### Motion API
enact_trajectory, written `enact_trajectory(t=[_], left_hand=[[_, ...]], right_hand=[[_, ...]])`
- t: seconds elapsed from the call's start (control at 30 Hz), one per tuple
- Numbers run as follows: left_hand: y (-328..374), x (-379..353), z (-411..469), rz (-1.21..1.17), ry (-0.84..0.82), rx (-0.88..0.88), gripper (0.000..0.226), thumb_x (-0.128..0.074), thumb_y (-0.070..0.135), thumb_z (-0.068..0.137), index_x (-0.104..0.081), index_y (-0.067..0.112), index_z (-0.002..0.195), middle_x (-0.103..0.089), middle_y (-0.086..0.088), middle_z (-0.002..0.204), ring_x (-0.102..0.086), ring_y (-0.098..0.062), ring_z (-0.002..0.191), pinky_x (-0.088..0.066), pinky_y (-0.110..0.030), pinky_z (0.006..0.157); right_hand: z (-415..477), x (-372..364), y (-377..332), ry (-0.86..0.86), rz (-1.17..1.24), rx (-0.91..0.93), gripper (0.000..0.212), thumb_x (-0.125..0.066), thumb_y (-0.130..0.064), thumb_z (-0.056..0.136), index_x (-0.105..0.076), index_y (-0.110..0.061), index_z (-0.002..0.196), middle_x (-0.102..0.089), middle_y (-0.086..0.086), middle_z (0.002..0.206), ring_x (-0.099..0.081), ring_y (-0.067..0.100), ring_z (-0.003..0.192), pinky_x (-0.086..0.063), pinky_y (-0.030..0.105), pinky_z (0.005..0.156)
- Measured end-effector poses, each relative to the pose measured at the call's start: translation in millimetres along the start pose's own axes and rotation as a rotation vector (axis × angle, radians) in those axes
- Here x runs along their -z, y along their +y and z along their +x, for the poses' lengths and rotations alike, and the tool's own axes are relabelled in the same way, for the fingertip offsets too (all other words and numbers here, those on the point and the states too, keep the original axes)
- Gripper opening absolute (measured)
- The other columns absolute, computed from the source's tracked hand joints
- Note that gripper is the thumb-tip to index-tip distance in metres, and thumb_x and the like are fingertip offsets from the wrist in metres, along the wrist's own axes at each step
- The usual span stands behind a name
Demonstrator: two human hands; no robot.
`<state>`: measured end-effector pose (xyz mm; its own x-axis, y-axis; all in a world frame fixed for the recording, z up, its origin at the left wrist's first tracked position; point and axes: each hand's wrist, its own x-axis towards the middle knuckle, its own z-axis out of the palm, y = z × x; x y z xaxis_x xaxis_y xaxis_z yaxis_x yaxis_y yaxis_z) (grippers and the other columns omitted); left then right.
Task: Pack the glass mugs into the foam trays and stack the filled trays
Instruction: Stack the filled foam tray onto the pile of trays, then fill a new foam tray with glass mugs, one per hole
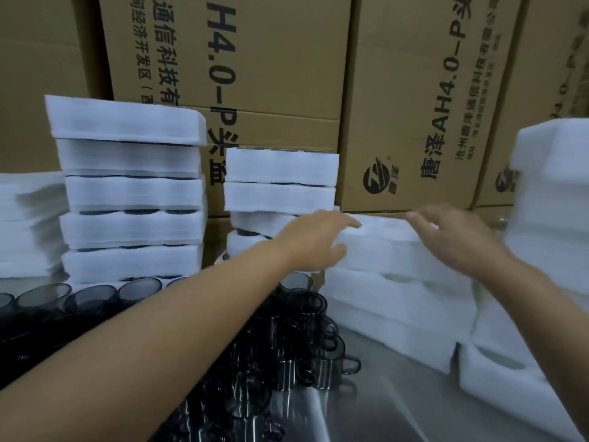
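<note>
Soft white foam tray [392, 247] lay atop a pile [382, 301] on the shiny metal surface [398, 397], left hand [314, 240] clasped its left end, right hand [452, 237] touched its far edge, grip unclear, smoky cylindrical glass mugs [287, 333] crowded alongside.

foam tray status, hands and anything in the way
Left hand grips top foam tray at its end; right hand on far edge, grip blurred. Tray lies on foam stack. Glass mugs crowd table under left forearm.
</note>
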<state>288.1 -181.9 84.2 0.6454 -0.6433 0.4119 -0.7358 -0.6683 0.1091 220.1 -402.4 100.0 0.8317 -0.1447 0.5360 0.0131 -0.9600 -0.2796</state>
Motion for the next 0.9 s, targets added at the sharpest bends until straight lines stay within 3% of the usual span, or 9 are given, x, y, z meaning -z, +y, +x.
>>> enact_trajectory(t=[0.13, 0.23, 0.33, 0.47, 0.57, 0.67, 0.83, 0.9], left_hand=[[21.9, -22.4, 4.9, 0.111, -0.120, 0.097, 0.066, -0.038, -0.002, 0.091, -0.024, 0.025, 0.149, -0.032, -0.003, 0.149, -0.031, -0.024, 0.134, -0.032, -0.034, 0.102], [31.6, -24.0, 8.0, 0.239, -0.048, 0.089, 0.064, -0.041, -0.006, 0.087, -0.027, 0.017, 0.146, -0.037, -0.011, 0.134, -0.039, -0.029, 0.120, -0.033, -0.033, 0.085], [32.3, -13.0, 6.7, 0.215, 0.034, 0.095, 0.054, -0.045, -0.002, 0.090, -0.036, 0.018, 0.139, -0.044, -0.010, 0.127, -0.046, -0.028, 0.115, -0.032, -0.032, 0.076], [31.0, 12.1, -7.3, 0.039, 0.103, 0.099, 0.045, -0.041, 0.003, 0.096, -0.041, 0.021, 0.137, -0.047, -0.005, 0.135, -0.046, -0.024, 0.120, -0.040, -0.034, 0.087], [35.8, 34.6, -25.9, 0.033, 0.145, 0.094, 0.042, -0.039, 0.003, 0.097, -0.044, 0.020, 0.135, -0.047, -0.004, 0.134, -0.045, -0.022, 0.123, -0.039, -0.039, 0.098], [39.5, 59.4, -60.7, 0.082, 0.199, 0.073, 0.039, -0.041, 0.006, 0.098, -0.046, 0.022, 0.133, -0.049, -0.001, 0.128, -0.045, -0.018, 0.121, -0.034, -0.030, 0.095], [50.7, 90.6, -161.6, 0.239, 0.257, 0.062, 0.037, -0.050, 0.016, 0.096, -0.049, 0.029, 0.131, -0.055, 0.008, 0.118, -0.049, -0.014, 0.112, -0.031, -0.027, 0.087], [62.9, 96.6, -208.1, 0.264, 0.221, 0.088, 0.037, -0.054, 0.018, 0.094, -0.053, 0.030, 0.129, -0.058, 0.011, 0.114, -0.053, -0.013, 0.108, -0.033, -0.026, 0.086]], right_hand=[[-20.9, -7.2, 8.7, -0.171, -0.570, -0.017, 0.045, -0.042, -0.029, 0.094, -0.040, -0.021, 0.138, -0.060, 0.006, 0.123, -0.055, 0.027, 0.107, -0.037, 0.032, 0.089], [-24.9, -8.7, 3.5, -0.130, -0.552, 0.054, 0.044, -0.044, -0.013, 0.090, -0.043, -0.018, 0.133, -0.061, 0.005, 0.107, -0.053, 0.026, 0.098, -0.034, 0.032, 0.088], [-27.0, 4.3, -1.4, 0.052, -0.561, 0.189, 0.049, -0.047, -0.008, 0.083, -0.049, -0.015, 0.132, -0.060, 0.008, 0.095, -0.052, 0.030, 0.092, -0.030, 0.038, 0.100], [-35.8, 26.3, -15.2, 0.177, -0.555, 0.246, 0.045, -0.055, -0.010, 0.080, -0.057, -0.010, 0.125, -0.059, 0.011, 0.085, -0.050, 0.032, 0.084, -0.027, 0.042, 0.100], [-46.5, 35.8, -28.1, 0.187, -0.461, 0.250, 0.049, -0.050, -0.006, 0.081, -0.054, -0.006, 0.129, -0.060, 0.016, 0.090, -0.048, 0.034, 0.087, -0.024, 0.040, 0.097], [-64.0, 39.5, -40.1, 0.164, -0.280, 0.285, 0.050, -0.050, -0.002, 0.084, -0.051, -0.007, 0.133, -0.060, 0.020, 0.099, -0.047, 0.036, 0.093, -0.026, 0.035, 0.091], [-114.3, 41.8, -64.8, 0.035, 0.121, 0.422, 0.044, -0.055, -0.014, 0.091, -0.049, -0.020, 0.135, -0.056, 0.005, 0.111, -0.041, 0.023, 0.111, -0.024, 0.020, 0.083], [-141.9, 42.9, -74.7, 0.006, 0.200, 0.500, 0.042, -0.058, -0.014, 0.090, -0.052, -0.021, 0.132, -0.056, 0.001, 0.107, -0.043, 0.018, 0.109, -0.024, 0.016, 0.090]])
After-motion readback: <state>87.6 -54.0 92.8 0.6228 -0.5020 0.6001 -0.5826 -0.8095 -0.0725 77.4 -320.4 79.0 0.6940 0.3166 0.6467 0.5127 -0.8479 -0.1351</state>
